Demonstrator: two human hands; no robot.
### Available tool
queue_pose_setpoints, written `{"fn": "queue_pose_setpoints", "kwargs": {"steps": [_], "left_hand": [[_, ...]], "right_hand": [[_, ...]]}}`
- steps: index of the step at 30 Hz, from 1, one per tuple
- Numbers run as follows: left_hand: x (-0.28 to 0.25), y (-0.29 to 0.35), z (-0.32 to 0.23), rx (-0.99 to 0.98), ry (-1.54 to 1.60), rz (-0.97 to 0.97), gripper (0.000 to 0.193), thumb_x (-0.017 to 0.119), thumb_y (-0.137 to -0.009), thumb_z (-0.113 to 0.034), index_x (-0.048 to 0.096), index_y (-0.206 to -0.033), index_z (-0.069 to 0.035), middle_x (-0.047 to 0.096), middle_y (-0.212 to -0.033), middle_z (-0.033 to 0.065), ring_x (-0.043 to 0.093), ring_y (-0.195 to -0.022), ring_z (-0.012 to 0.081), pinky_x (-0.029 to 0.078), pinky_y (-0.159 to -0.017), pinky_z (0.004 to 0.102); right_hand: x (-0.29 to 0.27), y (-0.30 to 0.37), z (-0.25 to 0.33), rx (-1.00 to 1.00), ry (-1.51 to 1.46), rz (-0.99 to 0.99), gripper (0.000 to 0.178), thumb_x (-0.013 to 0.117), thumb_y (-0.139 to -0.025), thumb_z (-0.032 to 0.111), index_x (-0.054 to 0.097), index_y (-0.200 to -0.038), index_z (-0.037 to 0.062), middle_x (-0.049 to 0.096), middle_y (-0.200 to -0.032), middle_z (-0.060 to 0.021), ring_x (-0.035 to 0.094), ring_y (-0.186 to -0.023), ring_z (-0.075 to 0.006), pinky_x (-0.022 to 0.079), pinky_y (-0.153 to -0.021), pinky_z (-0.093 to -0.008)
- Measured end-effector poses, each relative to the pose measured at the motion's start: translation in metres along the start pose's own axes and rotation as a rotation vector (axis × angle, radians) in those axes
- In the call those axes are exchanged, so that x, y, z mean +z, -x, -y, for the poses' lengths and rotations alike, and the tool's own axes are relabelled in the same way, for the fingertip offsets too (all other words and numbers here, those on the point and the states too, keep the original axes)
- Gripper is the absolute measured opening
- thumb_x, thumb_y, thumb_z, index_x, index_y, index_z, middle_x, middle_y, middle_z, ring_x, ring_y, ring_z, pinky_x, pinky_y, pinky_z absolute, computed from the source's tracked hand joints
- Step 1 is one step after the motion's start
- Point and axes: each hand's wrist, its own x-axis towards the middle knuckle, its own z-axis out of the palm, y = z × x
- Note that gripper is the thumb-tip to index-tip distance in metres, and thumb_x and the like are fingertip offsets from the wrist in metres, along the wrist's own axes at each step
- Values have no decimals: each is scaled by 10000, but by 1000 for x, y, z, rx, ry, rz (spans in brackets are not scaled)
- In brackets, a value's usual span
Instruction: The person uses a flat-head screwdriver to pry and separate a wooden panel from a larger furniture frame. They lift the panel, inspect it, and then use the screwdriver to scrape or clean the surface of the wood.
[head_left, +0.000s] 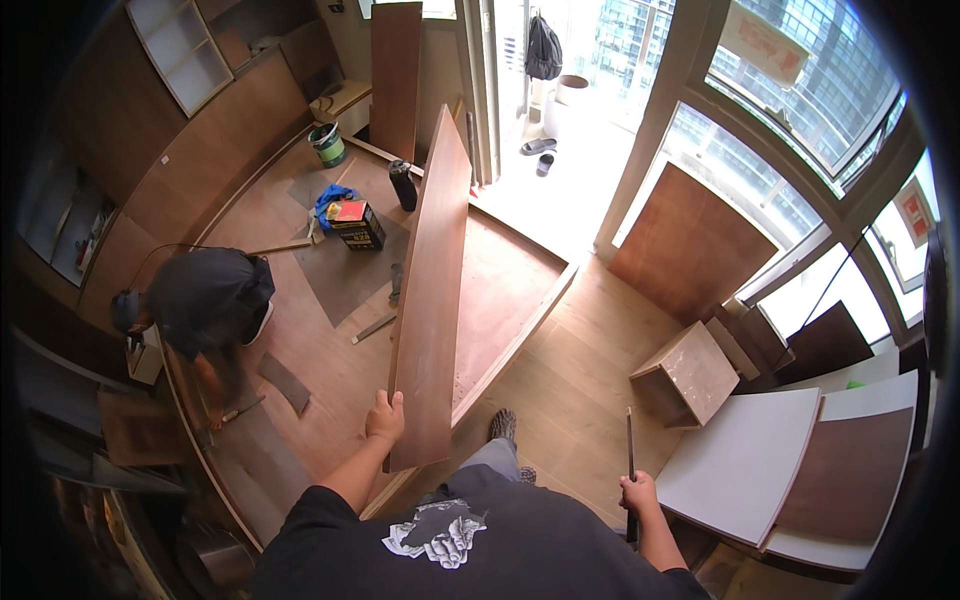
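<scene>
Lower centre of the frame: the left hand [384, 420] grips the near left edge of a long brown board [432, 290], fingers curled over the edge; the board stands on its long edge, tilted, and runs from the hand up toward the upper centre. Lower right: the right hand [638, 494] is closed in a fist around a thin dark rod [630, 450], held nearly upright. Between the hands, one foot [503, 425] rests on the wood floor [580, 370]. Right of the rod lie a white panel [740, 462] and a small wooden box [692, 372]; centre left, another person [205, 295] crouches low over the floor; farther up, a black and yellow box [357, 224], a green bucket [327, 144] and a dark cylinder [403, 185]; at the upper centre, a backpack [543, 48] hangs by the bright doorway.
</scene>
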Motion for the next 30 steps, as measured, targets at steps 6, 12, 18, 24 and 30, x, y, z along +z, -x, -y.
{"fn": "queue_pose_setpoints", "kwargs": {"steps": [6, 12, 18, 24, 30], "left_hand": [[6, -44, -51, 49, 31, -66, 633, 449, -1008, -492, 495, -1362, 31, 664, -1091, 339, 648, -1018, 500, 504, -896, 551], [10, -133, -157, 103, 93, -16, 590, 503, -992, -422, 468, -1376, 24, 654, -1148, 328, 647, -1047, 479, 508, -911, 545], [-7, -206, -249, 35, 26, 5, 436, 567, -959, -311, 498, -1271, -15, 656, -1185, 276, 647, -1093, 437, 519, -926, 527], [-12, -271, -327, -164, 17, -33, 436, 579, -891, -171, 506, -1313, -86, 649, -1263, 209, 640, -1153, 394, 531, -944, 499], [-14, -323, -380, -356, 54, -137, 495, 599, -898, -188, 517, -1378, -101, 627, -1329, 189, 625, -1199, 370, 524, -977, 472]], "right_hand": [[-25, -44, 47, -56, 315, -12, 269, 667, -900, 241, 633, -847, -21, 661, -713, -179, 677, -616, -284, 544, -594, -411], [-92, -175, -57, 22, 287, -110, 310, 700, -870, 257, 698, -930, -46, 703, -832, -230, 707, -797, -326, 527, -726, -423], [-107, -216, 53, 135, 372, -85, 318, 716, -868, 220, 686, -981, -75, 720, -888, -229, 713, -844, -333, 528, -745, -432], [-141, -262, 234, 24, 661, 4, 366, 728, -861, 226, 689, -1064, -76, 730, -966, -237, 710, -981, -376, 532, -864, -421], [-178, -413, 331, 2, 553, 194, 324, 659, -925, 171, 603, -1144, -61, 654, -762, -187, 664, -577, -313, 519, -500, -422]]}}
